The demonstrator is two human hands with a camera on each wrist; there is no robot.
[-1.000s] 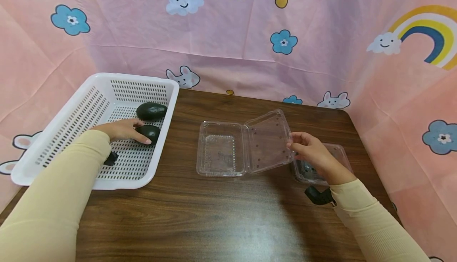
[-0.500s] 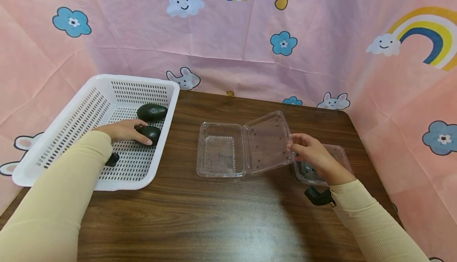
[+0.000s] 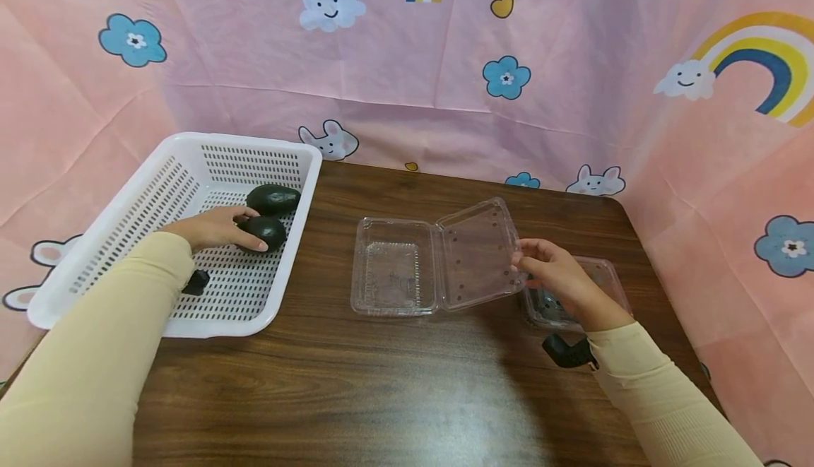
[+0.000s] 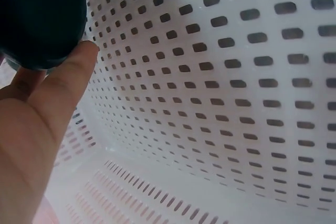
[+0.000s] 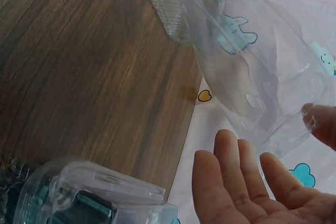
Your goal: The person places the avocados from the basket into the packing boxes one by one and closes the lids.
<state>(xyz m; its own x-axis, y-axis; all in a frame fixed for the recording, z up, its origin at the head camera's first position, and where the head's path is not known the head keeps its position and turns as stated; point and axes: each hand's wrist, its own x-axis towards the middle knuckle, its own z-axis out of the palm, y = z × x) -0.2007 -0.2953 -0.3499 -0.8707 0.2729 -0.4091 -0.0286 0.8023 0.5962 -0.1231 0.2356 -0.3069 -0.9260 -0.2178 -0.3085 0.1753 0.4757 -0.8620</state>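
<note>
In the head view my left hand [image 3: 213, 229] reaches into the white slotted basket [image 3: 297, 241] and grips a dark green avocado [image 3: 267, 232], thumb on the near side and fingers on the far side. Beside it lies a second avocado [image 3: 273, 200], against the basket's right wall. The left wrist view has the held avocado [image 4: 44, 19] large at the top left, fingertips against its skin. At the middle of the table sits a clear plastic clamshell box [image 3: 393, 269] with its base bare. My right hand [image 3: 552, 269] pinches the edge of its raised, perforated lid [image 3: 477, 258].
A second clear box [image 3: 600, 276], closed with dark contents, stands under and beyond my right hand. The brown wooden table [image 3: 381, 389] ends at patterned pink cloth [image 3: 407, 50] behind and at the sides. Black wrist mounts [image 3: 568, 350] hang below the sleeves.
My left hand and the avocado in it have shifted slightly up and toward the far side of the basket. My right hand holds the lid at the same tilt.
</note>
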